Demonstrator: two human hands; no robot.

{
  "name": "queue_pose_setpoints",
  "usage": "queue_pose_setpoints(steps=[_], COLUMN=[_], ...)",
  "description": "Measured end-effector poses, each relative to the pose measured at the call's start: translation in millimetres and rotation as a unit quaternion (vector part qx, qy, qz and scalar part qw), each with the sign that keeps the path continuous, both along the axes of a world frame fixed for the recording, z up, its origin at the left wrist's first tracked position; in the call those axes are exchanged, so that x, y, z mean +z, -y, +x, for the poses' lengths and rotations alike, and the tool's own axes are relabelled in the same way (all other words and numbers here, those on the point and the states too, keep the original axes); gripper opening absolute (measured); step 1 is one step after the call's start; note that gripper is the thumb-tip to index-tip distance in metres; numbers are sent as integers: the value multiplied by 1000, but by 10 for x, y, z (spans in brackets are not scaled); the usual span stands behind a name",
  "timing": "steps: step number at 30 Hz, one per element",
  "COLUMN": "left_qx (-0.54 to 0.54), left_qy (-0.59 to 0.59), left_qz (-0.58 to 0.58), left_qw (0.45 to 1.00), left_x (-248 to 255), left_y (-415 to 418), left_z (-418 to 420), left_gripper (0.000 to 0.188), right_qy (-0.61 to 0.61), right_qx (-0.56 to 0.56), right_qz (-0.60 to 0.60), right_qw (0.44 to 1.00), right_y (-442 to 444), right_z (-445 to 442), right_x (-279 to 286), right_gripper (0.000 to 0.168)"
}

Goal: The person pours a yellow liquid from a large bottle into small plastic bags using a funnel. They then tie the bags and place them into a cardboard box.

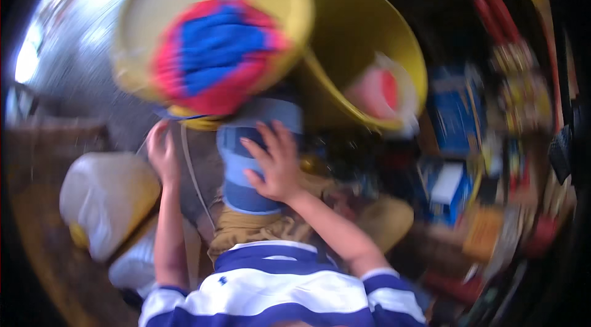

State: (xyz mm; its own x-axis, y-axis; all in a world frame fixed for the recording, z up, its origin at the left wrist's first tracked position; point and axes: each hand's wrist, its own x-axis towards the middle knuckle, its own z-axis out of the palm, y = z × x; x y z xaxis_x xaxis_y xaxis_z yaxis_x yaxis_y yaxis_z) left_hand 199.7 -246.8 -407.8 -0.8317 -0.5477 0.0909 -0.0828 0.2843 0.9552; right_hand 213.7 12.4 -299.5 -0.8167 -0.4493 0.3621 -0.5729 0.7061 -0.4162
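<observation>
My left hand (164,151) is raised at the left with curled fingers apart, below the rim of a yellow round tub (134,8); I see nothing in it. My right hand (274,165) lies with spread fingers on a blue banded cloth item (251,195) over my lap. In front of the tub's pale face is a bunched blue and pink-red cloth (217,50). To its right, a second yellow bucket (360,8) is tipped with its mouth towards me and holds a pink and white container (376,89). Motion blur hides fine detail.
At the left stand a whitish plastic jerrycan (106,193) and another pale container (138,253). A thin pale cord (191,174) runs down beside my left arm. Blue boxes (455,114), an orange box (482,232) and red-handled items (498,13) crowd the right side.
</observation>
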Motion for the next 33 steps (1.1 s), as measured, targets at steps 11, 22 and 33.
queue_pose_setpoints(steps=[11, 22, 33], left_qx=[-367, -343, -331], left_qy=[-67, -165, -119], left_qz=[-265, -377, -478], left_qw=[889, 844, 805], left_x=[910, 978, 1304], left_y=[-1551, -1768, -2481], left_z=[526, 372, 297], left_gripper=[75, 72, 52], right_qy=[227, -23, -179], right_qx=[-72, -628, -516], right_qz=[127, -173, -401], right_qw=[963, 758, 735], right_y=[-1852, -4249, -6177], right_z=[677, 2686, 2287], right_x=[-141, 452, 1360], right_gripper=[58, 75, 60])
